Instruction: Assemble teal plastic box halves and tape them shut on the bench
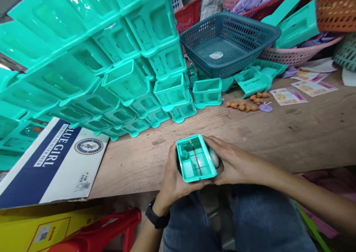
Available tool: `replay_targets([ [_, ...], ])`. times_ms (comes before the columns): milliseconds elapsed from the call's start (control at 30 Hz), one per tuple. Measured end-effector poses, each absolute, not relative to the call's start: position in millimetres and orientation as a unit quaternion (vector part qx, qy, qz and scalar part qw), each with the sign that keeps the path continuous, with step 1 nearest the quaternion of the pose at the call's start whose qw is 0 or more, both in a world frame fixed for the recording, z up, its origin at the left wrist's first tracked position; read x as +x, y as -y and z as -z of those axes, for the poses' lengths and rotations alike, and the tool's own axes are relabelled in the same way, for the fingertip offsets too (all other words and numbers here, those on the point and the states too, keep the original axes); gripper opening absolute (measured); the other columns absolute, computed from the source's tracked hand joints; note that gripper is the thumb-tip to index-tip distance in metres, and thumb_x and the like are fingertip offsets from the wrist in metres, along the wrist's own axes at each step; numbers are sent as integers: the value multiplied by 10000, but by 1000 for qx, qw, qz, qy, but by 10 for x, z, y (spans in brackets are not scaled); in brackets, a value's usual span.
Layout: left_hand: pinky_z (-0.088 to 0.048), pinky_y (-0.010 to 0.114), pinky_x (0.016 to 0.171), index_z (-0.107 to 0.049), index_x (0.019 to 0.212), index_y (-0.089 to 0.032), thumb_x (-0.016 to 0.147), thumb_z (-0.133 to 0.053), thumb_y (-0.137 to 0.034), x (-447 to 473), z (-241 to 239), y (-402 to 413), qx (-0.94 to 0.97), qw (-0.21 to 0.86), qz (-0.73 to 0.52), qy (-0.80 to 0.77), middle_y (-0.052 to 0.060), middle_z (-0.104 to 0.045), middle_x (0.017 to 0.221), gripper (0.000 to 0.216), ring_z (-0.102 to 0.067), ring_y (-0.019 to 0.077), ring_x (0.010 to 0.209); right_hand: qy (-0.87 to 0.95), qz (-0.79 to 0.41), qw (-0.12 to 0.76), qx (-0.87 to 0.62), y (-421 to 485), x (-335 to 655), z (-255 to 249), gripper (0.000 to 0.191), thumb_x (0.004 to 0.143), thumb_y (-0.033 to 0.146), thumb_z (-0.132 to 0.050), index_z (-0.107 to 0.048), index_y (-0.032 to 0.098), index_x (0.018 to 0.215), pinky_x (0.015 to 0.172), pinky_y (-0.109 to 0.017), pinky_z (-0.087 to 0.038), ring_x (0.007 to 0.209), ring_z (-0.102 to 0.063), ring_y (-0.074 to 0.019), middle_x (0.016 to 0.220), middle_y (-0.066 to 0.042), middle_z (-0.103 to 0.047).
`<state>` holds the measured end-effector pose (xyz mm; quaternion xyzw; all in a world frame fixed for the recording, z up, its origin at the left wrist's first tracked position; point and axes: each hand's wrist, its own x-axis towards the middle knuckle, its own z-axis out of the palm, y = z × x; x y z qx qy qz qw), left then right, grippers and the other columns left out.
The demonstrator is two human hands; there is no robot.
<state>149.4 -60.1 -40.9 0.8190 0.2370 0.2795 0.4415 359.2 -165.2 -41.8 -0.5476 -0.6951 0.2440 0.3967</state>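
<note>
Both my hands hold one small turquoise plastic box [195, 158] just above the near edge of the wooden table [306, 133]. My left hand [172, 179] cups it from below and the left, fingers wrapped round it. My right hand [232, 161] grips its right side, fingers closed. The box's open face points up at me, with a thin dark rod across its inside. Something grey shows between the box and my right palm; I cannot make out what it is.
A tall stack of the same turquoise boxes [97, 59] fills the left. A dark teal basket [228, 40], pink and orange baskets, loose turquoise parts [253, 79], small brown pieces [246, 102] and sticker sheets [289, 95] lie at the back right. A printed carton [52, 163] lies at the left.
</note>
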Motion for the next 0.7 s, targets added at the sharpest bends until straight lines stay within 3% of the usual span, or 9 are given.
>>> replay_targets([
  [333,-509,587,1134,-360,1517,-251,583,-949,-720,1469,475,583,833,410,-290,-232,163,-546,1473,1199,-584,406,1357,711,-240,401,-526,1631,3616,418,1039,681,198,-888,-341,174,1564,1082,-419,-534,1317,-594,-318,1382,-182,-576],
  [700,-569,544,1047,-447,1457,-252,605,-942,-706,1526,418,578,835,407,-295,-222,126,-604,1377,1085,-638,383,1270,709,-259,386,-530,1610,3608,306,956,648,135,-850,-409,182,1495,1035,-436,-554,1253,-613,-322,1318,-158,-587],
])
